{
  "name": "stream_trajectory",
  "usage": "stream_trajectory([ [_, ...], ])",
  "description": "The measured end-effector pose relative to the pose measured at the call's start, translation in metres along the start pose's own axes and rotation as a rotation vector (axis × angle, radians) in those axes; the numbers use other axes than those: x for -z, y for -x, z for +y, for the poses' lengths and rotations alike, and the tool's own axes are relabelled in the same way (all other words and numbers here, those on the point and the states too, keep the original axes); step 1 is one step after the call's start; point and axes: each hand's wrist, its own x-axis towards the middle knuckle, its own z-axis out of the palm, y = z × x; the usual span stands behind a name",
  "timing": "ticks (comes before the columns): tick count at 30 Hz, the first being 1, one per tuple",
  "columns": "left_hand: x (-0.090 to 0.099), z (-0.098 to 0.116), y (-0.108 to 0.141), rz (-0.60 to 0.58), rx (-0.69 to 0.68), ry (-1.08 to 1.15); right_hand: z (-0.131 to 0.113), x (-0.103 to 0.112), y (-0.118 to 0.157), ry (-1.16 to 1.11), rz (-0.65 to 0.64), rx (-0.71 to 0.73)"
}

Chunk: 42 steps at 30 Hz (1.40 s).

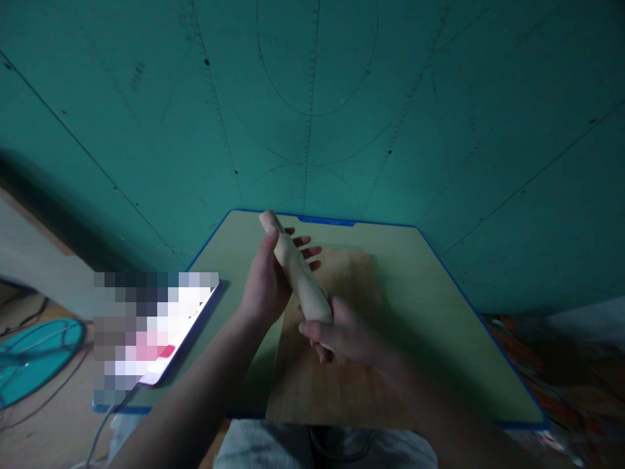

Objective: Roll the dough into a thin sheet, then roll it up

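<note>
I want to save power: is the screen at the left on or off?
On: the screen glows white and pink, though partly pixelated.

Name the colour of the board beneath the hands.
The board is light brown, best seen in the head view.

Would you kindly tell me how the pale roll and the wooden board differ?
The pale roll is rounded, narrow and cream, whereas the wooden board is flat, broader and tan. The roll is held by the left hand and right hand; the board lies on the table. Both are partly hidden.
</note>
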Motion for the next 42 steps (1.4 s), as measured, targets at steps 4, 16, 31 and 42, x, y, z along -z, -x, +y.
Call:
stream_trajectory([
  [4,0.009,0.003,-0.007,0.083,-0.173,-0.134,-0.003,0.012,0.005,0.538,0.336,0.202],
  [16,0.024,-0.012,-0.001,0.106,-0.162,-0.486,-0.009,0.044,0.009,0.989,0.399,0.263],
  [31,0.051,0.002,-0.003,0.043,-0.243,-1.061,0.003,0.050,-0.002,0.478,0.266,0.392],
  [42,0.053,0.002,-0.004,0.059,-0.245,-1.051,0.005,0.062,-0.005,0.604,0.265,0.543],
])
